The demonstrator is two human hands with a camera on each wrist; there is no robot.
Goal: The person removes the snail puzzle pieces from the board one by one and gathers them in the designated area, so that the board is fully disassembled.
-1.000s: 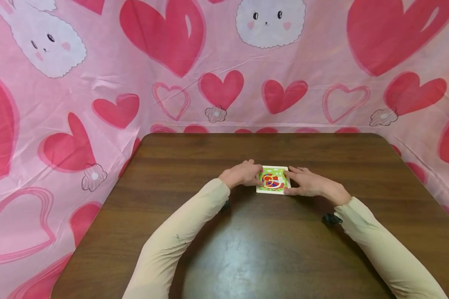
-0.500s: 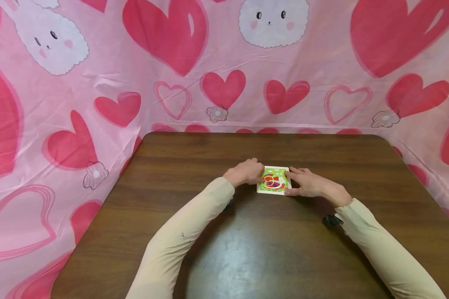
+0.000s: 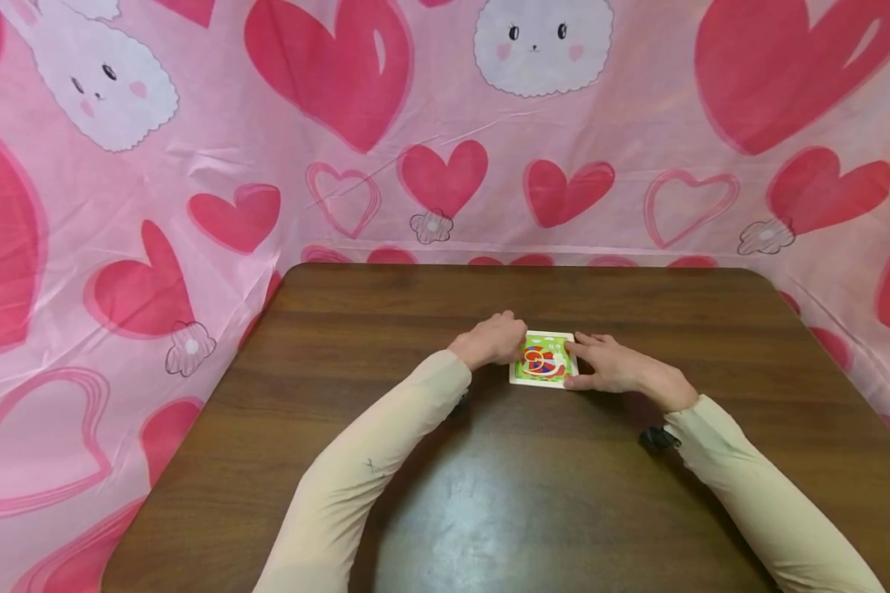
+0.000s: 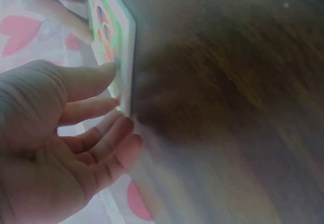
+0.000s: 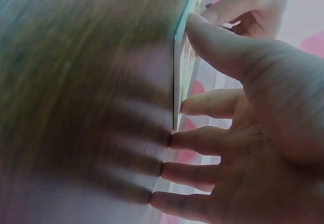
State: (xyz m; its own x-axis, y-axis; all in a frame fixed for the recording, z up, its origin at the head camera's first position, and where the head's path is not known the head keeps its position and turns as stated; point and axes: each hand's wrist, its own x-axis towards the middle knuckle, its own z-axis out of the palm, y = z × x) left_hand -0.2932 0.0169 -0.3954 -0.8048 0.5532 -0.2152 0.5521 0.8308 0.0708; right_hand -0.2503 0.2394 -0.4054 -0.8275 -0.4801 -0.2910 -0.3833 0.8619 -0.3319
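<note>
A small square picture board [image 3: 555, 362] lies on the brown table, with a pale rim and a green picture of a red, blue and yellow spiral, like a snail. My left hand [image 3: 489, 341] is at its left side. In the left wrist view, the thumb and index fingertips, spread apart, touch the picture's face near the rim, while the other fingers bend loosely by the edge. My right hand [image 3: 611, 364] steadies the right side: thumb and index fingertip rest on the board, and the remaining fingers [image 5: 195, 176] stretch out with tips on the table.
The wooden table [image 3: 445, 486] has rounded back corners. Behind and to the left hangs a pink cloth [image 3: 386, 198] with hearts and white animal faces. A black band [image 3: 660, 438] shows under the right wrist by the cream sleeve [image 3: 756, 486].
My left hand has shifted slightly to the right, farther over the board's left edge, and its fingers have drawn in. The right hand and the board stay nearly in place.
</note>
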